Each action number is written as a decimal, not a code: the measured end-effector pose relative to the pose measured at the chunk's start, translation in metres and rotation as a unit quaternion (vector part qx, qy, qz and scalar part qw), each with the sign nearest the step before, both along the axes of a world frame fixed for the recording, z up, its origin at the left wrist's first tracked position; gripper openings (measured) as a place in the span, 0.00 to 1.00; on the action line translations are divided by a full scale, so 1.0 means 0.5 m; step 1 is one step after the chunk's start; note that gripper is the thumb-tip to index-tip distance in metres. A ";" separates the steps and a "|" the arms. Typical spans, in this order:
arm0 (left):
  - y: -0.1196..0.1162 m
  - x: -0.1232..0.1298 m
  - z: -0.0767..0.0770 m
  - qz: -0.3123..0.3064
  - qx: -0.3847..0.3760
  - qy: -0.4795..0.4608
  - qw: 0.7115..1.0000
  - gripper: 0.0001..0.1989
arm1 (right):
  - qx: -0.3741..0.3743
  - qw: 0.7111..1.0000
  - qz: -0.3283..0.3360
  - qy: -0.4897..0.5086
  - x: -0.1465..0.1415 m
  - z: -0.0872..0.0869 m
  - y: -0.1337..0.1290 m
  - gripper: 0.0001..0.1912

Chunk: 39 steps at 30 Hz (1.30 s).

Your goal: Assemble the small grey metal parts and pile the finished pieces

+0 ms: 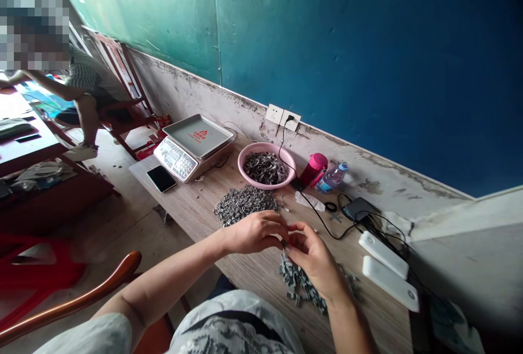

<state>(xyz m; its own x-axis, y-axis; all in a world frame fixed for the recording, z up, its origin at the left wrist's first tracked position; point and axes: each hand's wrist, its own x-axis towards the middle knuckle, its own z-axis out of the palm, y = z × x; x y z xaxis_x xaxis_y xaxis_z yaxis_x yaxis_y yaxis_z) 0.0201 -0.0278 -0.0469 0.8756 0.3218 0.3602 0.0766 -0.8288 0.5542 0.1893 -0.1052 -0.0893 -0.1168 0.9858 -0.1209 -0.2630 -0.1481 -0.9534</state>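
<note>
My left hand and my right hand meet above the table, their fingertips pinched together. Between them shows a bit of a small dark grey piece, too small and too covered to name. Just beyond my left hand lies a heap of small grey pieces. A second pile of blue-grey pieces spreads beneath my right hand and wrist, partly hidden by them. Farther back, a pink plastic basket holds many dark, thin strips.
A weighing scale and a black phone occupy the table's left end. Along the wall stand a pink bottle and a water bottle. Cables, a black box and white cases lie right. A person sits far left.
</note>
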 end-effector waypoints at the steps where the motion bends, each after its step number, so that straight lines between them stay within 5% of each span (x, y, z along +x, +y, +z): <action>1: 0.000 0.000 0.000 -0.003 0.000 0.002 1.000 0.08 | -0.001 1.000 -0.001 -0.001 -0.001 -0.001 0.000 0.20; 8: 0.000 0.000 0.002 0.007 -0.027 -0.022 0.999 0.08 | -0.006 0.998 -0.037 0.052 -0.013 0.001 0.003 0.21; 16: 0.012 -0.006 0.016 -0.026 -0.230 -0.078 0.970 0.07 | 0.030 0.986 -0.067 0.153 -0.039 0.005 0.003 0.23; 21: 0.008 0.006 -0.004 0.018 -0.282 -0.128 0.951 0.12 | 0.030 0.977 -0.085 0.193 -0.036 0.003 0.012 0.23; 24: -0.005 0.016 -0.030 0.118 -0.217 -0.163 0.955 0.13 | 0.021 0.965 -0.142 0.218 -0.036 -0.008 0.025 0.19; 27: -0.026 0.027 -0.051 0.214 -0.050 -0.164 0.962 0.12 | 0.001 0.949 -0.189 0.251 -0.043 -0.020 0.039 0.16; 31: -0.044 0.044 -0.062 0.265 0.087 -0.147 0.949 0.07 | -0.009 0.944 -0.202 0.262 -0.056 -0.026 0.044 0.16; 35: -0.043 0.052 -0.066 0.278 0.128 -0.146 0.941 0.05 | -0.011 0.948 -0.204 0.243 -0.063 -0.020 0.038 0.15; 39: -0.041 0.050 -0.065 0.281 0.085 -0.168 0.941 0.04 | 0.008 0.949 -0.243 0.202 -0.056 -0.015 0.032 0.14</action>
